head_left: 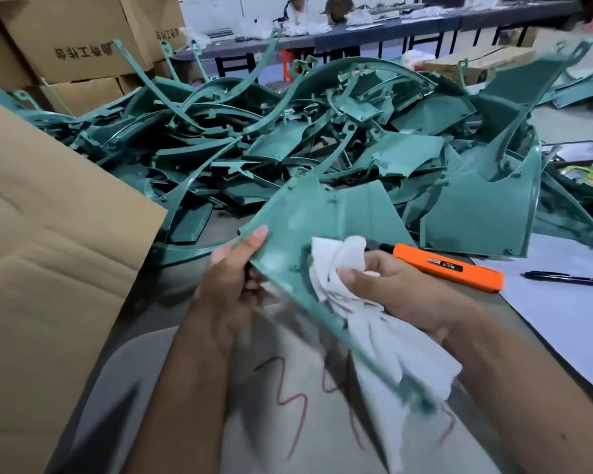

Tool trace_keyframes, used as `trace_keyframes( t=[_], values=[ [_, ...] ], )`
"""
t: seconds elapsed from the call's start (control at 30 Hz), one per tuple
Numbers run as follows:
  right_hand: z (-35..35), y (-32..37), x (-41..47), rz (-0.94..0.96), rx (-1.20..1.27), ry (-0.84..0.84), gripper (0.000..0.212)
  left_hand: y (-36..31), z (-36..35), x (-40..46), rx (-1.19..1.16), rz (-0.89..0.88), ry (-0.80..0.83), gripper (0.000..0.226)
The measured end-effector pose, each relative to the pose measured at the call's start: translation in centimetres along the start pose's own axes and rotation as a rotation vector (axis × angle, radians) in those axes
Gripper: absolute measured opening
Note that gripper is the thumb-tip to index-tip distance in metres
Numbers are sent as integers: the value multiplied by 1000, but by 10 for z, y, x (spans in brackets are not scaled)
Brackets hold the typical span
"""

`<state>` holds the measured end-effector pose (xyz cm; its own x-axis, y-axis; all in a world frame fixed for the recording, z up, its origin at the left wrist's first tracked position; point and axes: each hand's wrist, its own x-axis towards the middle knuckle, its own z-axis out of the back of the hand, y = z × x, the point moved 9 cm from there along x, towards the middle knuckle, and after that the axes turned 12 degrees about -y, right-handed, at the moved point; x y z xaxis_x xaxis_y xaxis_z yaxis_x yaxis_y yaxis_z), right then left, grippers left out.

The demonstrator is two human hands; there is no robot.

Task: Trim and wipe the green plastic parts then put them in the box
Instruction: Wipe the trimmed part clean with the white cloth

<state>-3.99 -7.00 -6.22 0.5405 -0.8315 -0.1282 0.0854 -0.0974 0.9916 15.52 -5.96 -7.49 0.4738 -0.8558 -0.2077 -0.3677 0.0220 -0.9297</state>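
Note:
My left hand (231, 285) grips the left edge of a flat green plastic part (326, 217), thumb on top, holding it tilted above the table. A white cloth (343, 268) is bunched in my right hand (401, 289) and pressed against the part's lower face; its loose end hangs down toward me. The part's thin curved lower arm (384, 367) is blurred. A big heap of green plastic parts (288, 131) covers the table behind. A brown cardboard box flap (48, 234) stands at my left.
An orange utility knife (449, 266) lies on the table right of my hands, with a black pen (569, 278) on white paper beyond it. Cardboard boxes (65, 39) are stacked at the back left. A far table has people working at it.

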Motion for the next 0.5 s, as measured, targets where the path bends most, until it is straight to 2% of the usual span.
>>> trace_keyframes(
  t=[0.03, 0.07, 0.1, 0.17, 0.23, 0.3, 0.37, 0.43, 0.5],
  values=[
    [3, 0, 4, 10, -31, -39, 82, -2, 1, 0, -29, -36, -70, 28],
    [6, -1, 7, 4, -28, -67, 83, -4, 1, 0, -48, -71, -125, 27],
    [6, 1, 9, 25, 6, -47, 71, -4, -1, -3, -76, -85, -170, 28],
    [3, 12, 8, 125, 12, -35, 35, 5, -14, -8, -169, 10, -158, 54],
    [2, 17, 9, 212, -72, -112, 24, 19, -39, -20, -210, 152, -59, 77],
    [-5, 20, 9, 298, -104, -148, 19, 25, -50, -28, -194, 139, -91, 72],
    [-12, 20, 7, 339, -163, -121, 18, 27, -45, -30, -237, 82, -227, 60],
    [-20, 13, 5, 298, -304, -30, 21, 27, -27, -24, -228, 65, -352, 54],
    [-28, 6, 1, 244, -425, 94, 21, 28, -2, -17, -164, 118, -466, 58]
  ],
)
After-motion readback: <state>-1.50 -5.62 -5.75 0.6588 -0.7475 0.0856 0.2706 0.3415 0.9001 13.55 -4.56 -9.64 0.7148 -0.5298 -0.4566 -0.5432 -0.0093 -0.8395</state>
